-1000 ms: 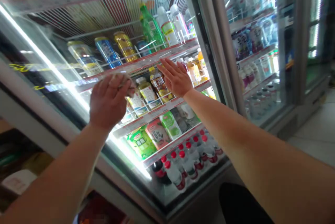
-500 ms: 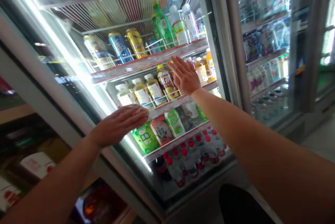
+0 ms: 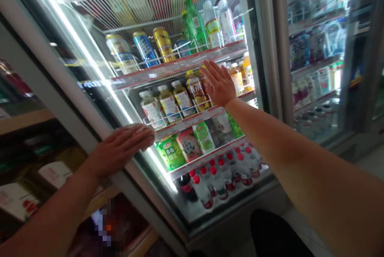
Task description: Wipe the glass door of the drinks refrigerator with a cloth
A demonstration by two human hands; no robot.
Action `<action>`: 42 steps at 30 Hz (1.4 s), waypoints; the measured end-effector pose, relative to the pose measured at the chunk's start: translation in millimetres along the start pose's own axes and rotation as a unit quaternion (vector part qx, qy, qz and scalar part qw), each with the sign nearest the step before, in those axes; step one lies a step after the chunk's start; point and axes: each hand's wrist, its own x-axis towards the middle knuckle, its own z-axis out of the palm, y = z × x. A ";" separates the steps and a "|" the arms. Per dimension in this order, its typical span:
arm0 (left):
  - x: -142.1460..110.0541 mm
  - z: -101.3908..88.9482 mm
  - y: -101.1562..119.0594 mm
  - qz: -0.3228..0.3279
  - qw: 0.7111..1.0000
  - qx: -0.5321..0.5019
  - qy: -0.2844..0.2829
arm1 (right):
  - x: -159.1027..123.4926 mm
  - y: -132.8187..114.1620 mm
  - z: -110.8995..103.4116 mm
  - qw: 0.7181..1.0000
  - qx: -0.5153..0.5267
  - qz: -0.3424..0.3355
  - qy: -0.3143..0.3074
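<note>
My right hand (image 3: 220,85) is raised in front of a lit drinks cooler, fingers stretched out and nothing visible in it. It covers part of a shelf, beside a brown bottle with a yellow cap (image 3: 196,91). To its left on that shelf stand several white-capped bottles (image 3: 183,99). My left hand (image 3: 129,143) is held flat, fingers extended, before the cooler's left edge; its palm is hidden. Near its fingertips, a green pouch (image 3: 171,153) and a red pouch (image 3: 189,145) stand on the shelf below. Contact with the cooler cannot be made out.
Cans (image 3: 145,49) and green bottles (image 3: 195,25) fill a higher shelf. Red-capped bottles (image 3: 213,179) stand at the bottom. A metal door frame (image 3: 270,49) divides this cooler from another on the right. Wooden shelves with boxes (image 3: 55,175) are at the left.
My left hand has moved left and slightly down, away from the shelf bottles in the picture. The cooler and my right hand have shifted a little right in view. Both hands stay flat.
</note>
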 end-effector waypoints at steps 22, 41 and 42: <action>42.4 11.2 18.7 0.085 0.995 -0.016 -0.047 | 0.9 1.6 0.3 0.999 0.028 0.012 -0.021; 120.6 4.0 -5.9 -0.145 0.972 0.093 0.157 | 1.2 -4.0 -4.2 0.998 -0.040 0.010 -0.042; 121.7 7.2 0.1 -0.138 0.974 0.089 0.153 | 1.2 -4.3 -4.6 0.998 -0.040 0.011 -0.044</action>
